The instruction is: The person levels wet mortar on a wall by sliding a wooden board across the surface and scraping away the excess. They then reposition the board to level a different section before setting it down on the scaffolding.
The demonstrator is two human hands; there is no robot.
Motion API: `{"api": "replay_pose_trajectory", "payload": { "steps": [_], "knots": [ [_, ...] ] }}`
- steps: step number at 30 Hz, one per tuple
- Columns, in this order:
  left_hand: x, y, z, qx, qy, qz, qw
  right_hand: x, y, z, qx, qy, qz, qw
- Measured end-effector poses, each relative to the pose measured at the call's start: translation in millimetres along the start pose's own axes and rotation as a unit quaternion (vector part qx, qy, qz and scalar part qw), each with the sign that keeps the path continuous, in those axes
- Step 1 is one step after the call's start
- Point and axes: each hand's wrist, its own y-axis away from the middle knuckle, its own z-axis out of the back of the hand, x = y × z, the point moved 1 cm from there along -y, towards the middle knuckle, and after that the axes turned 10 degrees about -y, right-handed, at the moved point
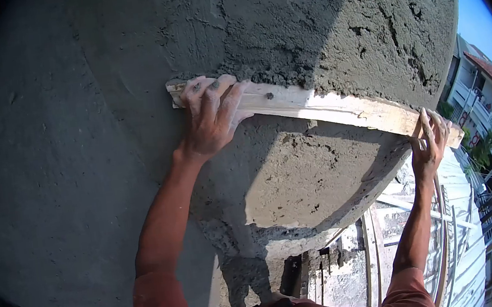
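Both hands grip a long wooden straightedge (pixel 338 108) that lies against a wall of wet grey mortar (pixel 314 170). My left hand (pixel 212 110) is closed over the board's left end, fingers over its upper edge. Near the right end, my right hand (pixel 431 135) is wrapped round the board, which slopes down to the right. Loose mortar crumbs (pixel 276 68) are heaped along the upper edge. Above the board the mortar is rough and pitted; to the left the wall (pixel 68 192) looks smoother. Sunlight falls across part of the surface.
The mortared wall ends in a right-hand edge and a lower edge. Below stand planks and poles (pixel 374 254) beside pale corrugated roofing (pixel 460 220). Buildings (pixel 486 102) and green plants (pixel 483 150) appear beyond on the right.
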Motion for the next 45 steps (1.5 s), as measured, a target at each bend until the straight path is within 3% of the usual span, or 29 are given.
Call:
{"api": "replay_pose_trajectory", "payload": {
  "steps": [3,7,10,13,17,20,26,29,34,36,40,45],
  "knots": [
    [11,12,6,0.028,-0.020,0.002,0.999,17,3,-10,0.006,-0.002,0.008,1.000],
    [-12,-44,-8,0.005,0.028,-0.016,0.999,-27,-17,14,-0.015,-0.014,-0.024,0.999],
    [-21,-58,-18,-0.014,0.019,-0.025,0.999,-45,-31,22,-0.020,0.007,0.011,1.000],
    [-18,-52,-17,-0.019,0.016,-0.025,0.999,-36,-24,18,-0.020,-0.035,-0.020,0.999],
    [11,-4,5,0.027,0.001,-0.013,1.000,4,-14,-1,0.015,0.024,0.034,0.999],
    [27,7,4,0.025,-0.024,-0.005,0.999,15,-24,-7,0.001,0.001,0.021,1.000],
    [-3,-109,-22,-0.041,0.002,-0.037,0.998,-64,-68,26,-0.058,-0.002,-0.029,0.998],
    [-7,-122,-22,-0.062,0.000,-0.042,0.997,-67,-76,33,-0.045,-0.005,-0.024,0.999],
    [14,-53,11,0.018,-0.020,-0.012,1.000,-12,-45,12,-0.010,-0.005,0.020,1.000],
    [27,-35,17,0.007,-0.042,-0.018,0.999,8,-39,4,0.013,-0.025,0.008,1.000],
    [19,-67,10,0.004,-0.039,-0.035,0.999,-24,-66,14,-0.026,-0.002,0.037,0.999],
    [-1,-159,-6,-0.040,-0.023,-0.016,0.999,-97,-123,35,-0.096,0.027,0.066,0.993]
  ]
}}
